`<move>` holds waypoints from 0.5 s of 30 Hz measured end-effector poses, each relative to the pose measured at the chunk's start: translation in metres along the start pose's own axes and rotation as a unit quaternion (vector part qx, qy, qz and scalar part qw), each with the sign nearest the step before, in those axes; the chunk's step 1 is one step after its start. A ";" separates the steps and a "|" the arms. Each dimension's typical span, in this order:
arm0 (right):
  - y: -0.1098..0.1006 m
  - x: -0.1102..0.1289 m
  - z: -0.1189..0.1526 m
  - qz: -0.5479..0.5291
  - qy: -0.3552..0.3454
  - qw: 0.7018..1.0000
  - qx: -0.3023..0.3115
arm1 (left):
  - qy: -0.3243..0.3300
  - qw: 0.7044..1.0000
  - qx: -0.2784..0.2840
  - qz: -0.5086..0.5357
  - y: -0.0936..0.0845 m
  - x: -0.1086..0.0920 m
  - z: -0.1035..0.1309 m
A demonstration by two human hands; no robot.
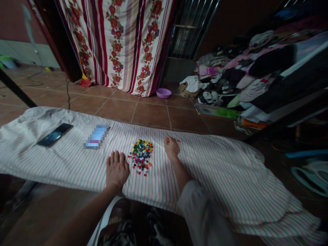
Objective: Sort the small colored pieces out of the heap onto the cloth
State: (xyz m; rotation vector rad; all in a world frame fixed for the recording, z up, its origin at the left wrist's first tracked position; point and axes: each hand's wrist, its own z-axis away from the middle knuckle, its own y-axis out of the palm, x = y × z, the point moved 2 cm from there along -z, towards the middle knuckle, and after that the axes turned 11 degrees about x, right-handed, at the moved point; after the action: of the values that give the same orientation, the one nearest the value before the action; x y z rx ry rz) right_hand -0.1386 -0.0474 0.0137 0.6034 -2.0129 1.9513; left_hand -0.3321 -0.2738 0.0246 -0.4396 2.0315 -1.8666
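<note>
A pile of small multicoloured pieces [141,155], like tiny plastic blocks, lies on the striped cloth [215,164] between my hands. Just left of the pile, my left hand [118,168] rests palm down on the cloth, fingers laid out and holding nothing visible. To the right of the pile, my right hand [172,147] is closed, with its fingers curled at the cloth. Whatever it may hold is hidden. Close to its fingertips lies a single red piece [178,140], apart from the pile.
Left of the pile are a phone with a lit, blurred screen [97,136] and a dark phone [55,135]. Beyond the cloth, a purple basin [163,93] stands on the tiled floor near a flowered curtain [128,44]. Heaped clothes [238,68] fill the right.
</note>
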 end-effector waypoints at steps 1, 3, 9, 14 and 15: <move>0.001 0.000 0.000 -0.007 -0.005 1.000 -0.005 | 0.000 1.000 0.001 0.000 0.000 0.000 0.000; 0.001 -0.002 -0.002 -0.028 -0.018 0.999 -0.017 | -0.002 1.000 0.003 -0.001 0.000 0.000 0.000; -0.002 -0.013 0.002 -0.136 -0.102 0.985 -0.037 | -0.002 1.000 -0.011 0.001 0.000 0.001 0.001; 0.004 -0.001 0.029 -0.181 -0.211 0.960 0.015 | 0.002 1.000 -0.020 0.007 0.000 0.001 0.001; 0.006 0.005 0.034 -0.178 -0.238 0.954 0.038 | 0.001 1.000 -0.020 0.008 0.001 0.001 0.001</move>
State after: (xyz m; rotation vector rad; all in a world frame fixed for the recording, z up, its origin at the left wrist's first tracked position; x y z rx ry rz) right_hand -0.1427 -0.0821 0.0085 1.4625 -1.8966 1.7846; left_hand -0.3328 -0.2753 0.0239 -0.4297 2.0717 -1.8203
